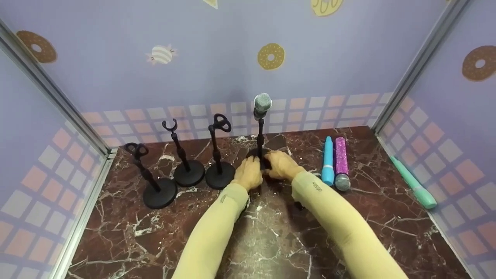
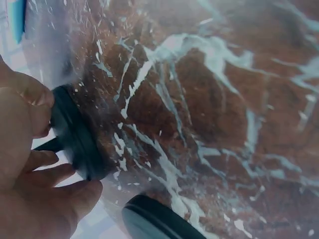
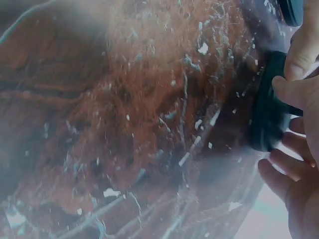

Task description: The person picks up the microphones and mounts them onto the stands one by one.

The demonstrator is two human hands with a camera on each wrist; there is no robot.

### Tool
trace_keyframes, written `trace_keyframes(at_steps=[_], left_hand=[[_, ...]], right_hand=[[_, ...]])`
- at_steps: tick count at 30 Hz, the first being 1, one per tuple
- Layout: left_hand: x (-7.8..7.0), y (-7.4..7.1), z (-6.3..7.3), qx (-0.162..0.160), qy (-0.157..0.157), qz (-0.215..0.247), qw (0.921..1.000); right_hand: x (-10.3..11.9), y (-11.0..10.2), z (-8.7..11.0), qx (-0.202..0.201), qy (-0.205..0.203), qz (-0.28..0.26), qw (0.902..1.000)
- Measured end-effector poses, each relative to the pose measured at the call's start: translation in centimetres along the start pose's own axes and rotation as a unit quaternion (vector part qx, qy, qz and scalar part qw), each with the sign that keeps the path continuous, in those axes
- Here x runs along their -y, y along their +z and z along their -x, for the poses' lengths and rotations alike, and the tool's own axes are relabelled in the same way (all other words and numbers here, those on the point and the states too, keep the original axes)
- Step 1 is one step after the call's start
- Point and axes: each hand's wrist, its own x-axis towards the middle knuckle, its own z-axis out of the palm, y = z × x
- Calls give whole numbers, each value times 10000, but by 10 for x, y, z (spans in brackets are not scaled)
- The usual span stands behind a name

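A black microphone stand (image 1: 260,133) with a round base stands near the back wall and carries a microphone (image 1: 263,104) with a silver head. My left hand (image 1: 249,173) grips the left side of its base, and my right hand (image 1: 281,166) grips the right side. The left wrist view has the left hand (image 2: 30,144) with thumb and fingers around the rim of the black base (image 2: 75,132). In the right wrist view, the right hand (image 3: 301,134) holds the edge of the base (image 3: 269,107), its fingers spread along the rim.
Left of the hands stand three black microphone stands with bare clips: one nearest (image 1: 220,175), one behind (image 1: 189,173), one far left (image 1: 160,193). On the right lie a blue microphone (image 1: 328,161), a glittery purple microphone (image 1: 341,157) and a green one (image 1: 414,184) by the side wall.
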Motion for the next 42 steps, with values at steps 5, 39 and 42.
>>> trace_keyframes(at_steps=[5, 39, 42], left_hand=[[-4, -9, 20, -539, 396, -147, 9977], [63, -106, 151, -873, -822, 598, 9910], [69, -104, 154, -866, -862, 616, 9906]], right_hand=[[7, -10, 16, -152, -58, 103, 9998], [-77, -50, 180, -1563, 493, 237, 9862], [-98, -43, 200, -1651, 583, 301, 9841]])
